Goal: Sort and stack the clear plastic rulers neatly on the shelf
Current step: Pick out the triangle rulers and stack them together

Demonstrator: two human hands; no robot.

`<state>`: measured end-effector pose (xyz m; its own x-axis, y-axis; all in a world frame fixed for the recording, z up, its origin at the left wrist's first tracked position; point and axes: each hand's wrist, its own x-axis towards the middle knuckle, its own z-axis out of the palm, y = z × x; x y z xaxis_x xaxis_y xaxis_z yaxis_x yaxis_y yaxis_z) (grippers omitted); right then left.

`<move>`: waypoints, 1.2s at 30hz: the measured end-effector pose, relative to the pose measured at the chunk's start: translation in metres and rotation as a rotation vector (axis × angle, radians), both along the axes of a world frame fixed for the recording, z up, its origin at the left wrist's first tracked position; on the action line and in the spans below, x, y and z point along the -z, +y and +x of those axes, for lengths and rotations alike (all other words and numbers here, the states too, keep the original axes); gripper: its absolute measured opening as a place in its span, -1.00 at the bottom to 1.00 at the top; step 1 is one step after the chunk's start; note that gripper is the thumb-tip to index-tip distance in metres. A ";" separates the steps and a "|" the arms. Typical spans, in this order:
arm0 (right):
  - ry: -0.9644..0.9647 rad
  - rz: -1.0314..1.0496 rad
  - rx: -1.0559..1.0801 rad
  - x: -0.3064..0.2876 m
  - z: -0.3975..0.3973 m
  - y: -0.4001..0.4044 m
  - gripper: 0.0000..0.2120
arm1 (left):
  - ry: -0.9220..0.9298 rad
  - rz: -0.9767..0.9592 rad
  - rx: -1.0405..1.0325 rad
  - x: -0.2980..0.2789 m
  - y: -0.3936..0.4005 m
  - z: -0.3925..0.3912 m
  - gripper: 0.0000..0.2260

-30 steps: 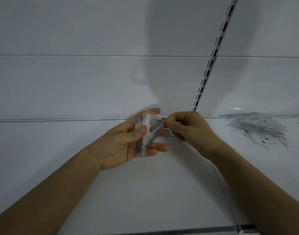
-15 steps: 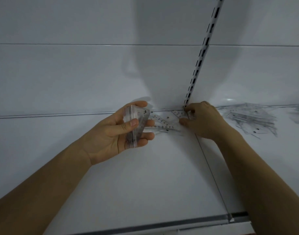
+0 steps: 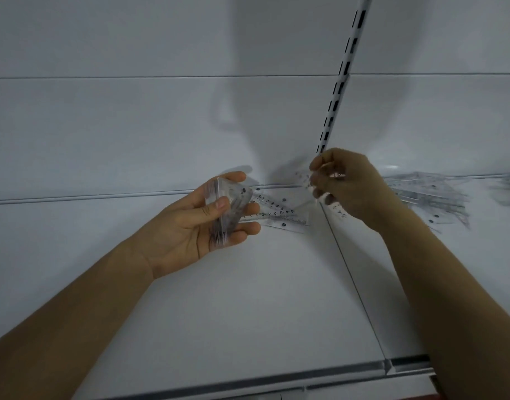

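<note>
My left hand grips a thick stack of clear plastic rulers on edge, thumb across the front, just above the white shelf. To its right a few loose clear rulers with printed numbers lie flat on the shelf near the back wall. My right hand is raised just above them and pinches a clear ruler by its end, lifted off the shelf. A messy pile of clear rulers lies farther right on the shelf.
A slotted white upright runs up the back wall behind my right hand. A seam divides the shelf into two panels. The shelf's front rail runs along the bottom of the view.
My right hand went from the stack to the loose rulers on the shelf, then lifted with one pinched in its fingers. My left hand kept hold of the stack.
</note>
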<state>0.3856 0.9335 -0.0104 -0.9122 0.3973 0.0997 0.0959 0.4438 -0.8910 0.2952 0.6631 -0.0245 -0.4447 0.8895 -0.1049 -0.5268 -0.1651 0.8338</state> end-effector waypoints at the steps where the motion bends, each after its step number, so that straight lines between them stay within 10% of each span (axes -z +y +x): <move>1: 0.057 -0.167 -0.073 -0.008 0.003 -0.006 -0.89 | -0.019 -0.002 0.000 -0.001 0.000 0.000 -0.59; 5: 0.129 -0.360 -0.317 -0.022 0.013 -0.037 -0.62 | -0.060 -0.052 -0.024 -0.002 0.000 0.002 -0.67; 9: 0.132 -0.262 -0.375 -0.012 0.007 -0.056 -0.87 | -0.064 -0.054 0.003 -0.004 0.000 0.003 -0.65; 14: 0.061 -0.218 -0.567 -0.012 0.012 -0.050 -0.68 | -0.049 -0.076 -0.015 -0.004 0.000 0.003 -0.62; 25: 0.146 0.400 -0.074 0.007 0.004 -0.061 -0.33 | 0.070 -0.078 0.112 -0.004 -0.001 0.010 -0.61; 36: -0.254 0.622 -0.035 0.013 -0.003 -0.017 -0.39 | -0.035 0.021 -0.138 -0.008 -0.001 0.000 -0.56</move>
